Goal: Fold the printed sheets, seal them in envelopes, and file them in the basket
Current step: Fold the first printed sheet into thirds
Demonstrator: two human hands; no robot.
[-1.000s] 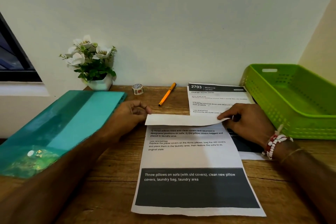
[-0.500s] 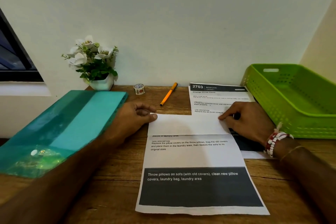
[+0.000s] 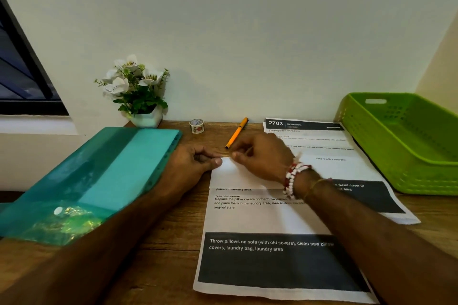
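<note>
A printed sheet [image 3: 262, 220] lies on the wooden desk in front of me, its top part folded down so the blank back shows. My left hand [image 3: 190, 168] presses the fold's top left corner with the thumb. My right hand [image 3: 262, 156], a beaded bracelet on its wrist, has its fingertips on the fold line close to the left hand. A second printed sheet [image 3: 329, 153] headed "2703 BEDROOM" lies behind and to the right, partly under my right arm. The green plastic basket [image 3: 386, 156] stands at the right edge.
A teal plastic folder [image 3: 99, 176] lies at the left, partly under my left forearm. An orange pen [image 3: 236, 132], a small tape roll [image 3: 197, 126] and a white pot of flowers [image 3: 138, 96] stand along the wall at the back.
The folded flap has grown deeper and lies flat. My right hand slid left along the fold from the sheet's right edge to near my left hand.
</note>
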